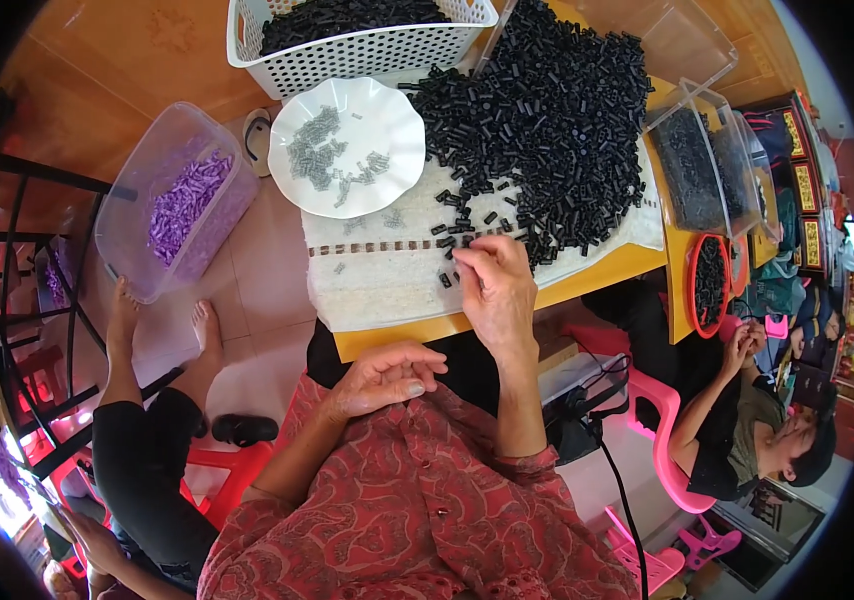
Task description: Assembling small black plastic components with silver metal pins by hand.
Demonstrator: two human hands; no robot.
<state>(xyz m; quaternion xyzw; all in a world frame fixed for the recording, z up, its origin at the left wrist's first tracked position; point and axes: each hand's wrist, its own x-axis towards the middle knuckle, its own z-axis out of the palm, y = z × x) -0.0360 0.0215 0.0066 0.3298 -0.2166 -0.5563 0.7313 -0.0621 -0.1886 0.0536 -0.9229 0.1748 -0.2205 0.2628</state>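
We seem to be picking at small black pieces [547, 130] on the desk [587, 285].
Our right hand [497, 290] has thumb and forefinger close together over the white towel [377, 295], beside the pile; whether they pinch anything, we cannot tell. Our left hand [385, 380] lies loosely spread; fine fingertip control seems called for next.

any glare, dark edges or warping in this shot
Head view: black corners surround the fisheye circle; bright light washes out the lower-left rim; head view: the dark-clothed co-worker at right looks tipped sideways; head view: piled small black cylinders partly blend together, while the bare right hand looks fairly sharp
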